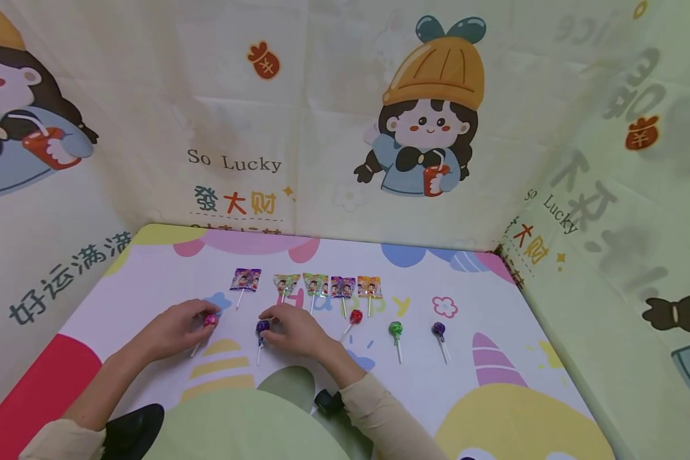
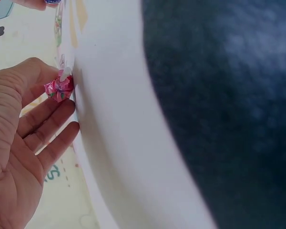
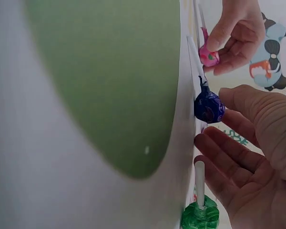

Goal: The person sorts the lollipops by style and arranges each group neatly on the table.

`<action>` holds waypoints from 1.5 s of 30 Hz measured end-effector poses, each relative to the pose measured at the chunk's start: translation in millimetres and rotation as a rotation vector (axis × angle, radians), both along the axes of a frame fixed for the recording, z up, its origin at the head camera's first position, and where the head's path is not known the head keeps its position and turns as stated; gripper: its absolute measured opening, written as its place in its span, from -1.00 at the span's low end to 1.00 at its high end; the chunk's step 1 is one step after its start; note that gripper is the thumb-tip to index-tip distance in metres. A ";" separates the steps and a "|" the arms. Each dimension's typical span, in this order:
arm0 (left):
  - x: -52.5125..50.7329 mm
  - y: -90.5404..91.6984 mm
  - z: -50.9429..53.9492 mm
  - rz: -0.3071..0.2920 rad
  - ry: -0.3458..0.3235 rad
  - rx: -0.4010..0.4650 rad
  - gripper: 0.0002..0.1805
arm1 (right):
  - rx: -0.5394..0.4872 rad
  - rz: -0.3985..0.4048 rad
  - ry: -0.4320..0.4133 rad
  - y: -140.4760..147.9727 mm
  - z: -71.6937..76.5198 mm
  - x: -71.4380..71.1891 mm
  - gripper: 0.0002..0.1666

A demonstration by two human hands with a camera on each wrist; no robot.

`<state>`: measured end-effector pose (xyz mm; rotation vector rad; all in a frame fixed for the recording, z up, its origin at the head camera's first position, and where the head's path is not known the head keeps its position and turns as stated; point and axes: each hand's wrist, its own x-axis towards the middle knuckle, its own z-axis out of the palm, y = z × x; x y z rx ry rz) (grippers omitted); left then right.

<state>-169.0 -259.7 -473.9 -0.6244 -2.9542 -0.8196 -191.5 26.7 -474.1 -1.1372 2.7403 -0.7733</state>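
Note:
My left hand (image 1: 175, 329) pinches a pink-wrapped lollipop (image 1: 209, 319) by its candy end at the table's left; the left wrist view shows thumb and finger on the pink wrapper (image 2: 60, 88). To the right of it, my right hand (image 1: 299, 332) has thumb and forefinger around the head of a dark purple-blue lollipop (image 1: 262, 326), whose stick points toward me. Seen from the right wrist, the thumb meets the shiny blue wrapper (image 3: 209, 106) while the other fingers stay loosely bent. Beyond that hand lie a red lollipop (image 1: 355, 316), a green lollipop (image 1: 396, 329) and a purple lollipop (image 1: 439, 329).
Behind the hands runs a row of flat-packed lollipops: a purple packet (image 1: 245, 280) apart at left, then green packets (image 1: 315, 285), another purple packet (image 1: 343, 287) and an orange packet (image 1: 370, 287). A printed cloth wall (image 1: 322, 128) borders the table. A black object (image 1: 132, 431) shows beside the left wrist.

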 end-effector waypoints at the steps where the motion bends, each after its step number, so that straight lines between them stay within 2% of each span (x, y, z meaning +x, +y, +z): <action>1: -0.1 0.3 0.1 -0.002 0.002 -0.002 -0.64 | 0.001 0.001 0.005 -0.1 -0.5 -0.3 -0.62; 6: -1.6 1.9 -0.4 -0.011 0.009 -0.013 -0.69 | 0.000 0.009 0.032 -0.1 -0.8 -1.0 -0.68; 15: -4.4 2.2 -4.7 -0.017 0.014 -0.001 -0.69 | -0.016 0.000 0.016 0.1 -2.3 -2.2 -0.76; 22: -2.8 7.6 -5.0 -0.035 0.027 0.061 -0.67 | -0.045 -0.002 -0.003 1.0 -5.6 -3.0 -0.78; 29: -2.2 19.6 -3.3 -0.055 0.011 0.103 -0.63 | -0.040 -0.003 -0.020 0.7 -6.8 -1.8 -0.78; 36: -4.7 25.4 -8.7 -0.061 -0.001 0.104 -0.64 | -0.026 0.003 -0.012 0.0 -7.9 -0.2 -0.77; 45: -6.6 26.6 -16.5 -0.088 0.036 0.108 -0.67 | -0.014 0.006 -0.001 0.7 -10.3 0.6 -0.76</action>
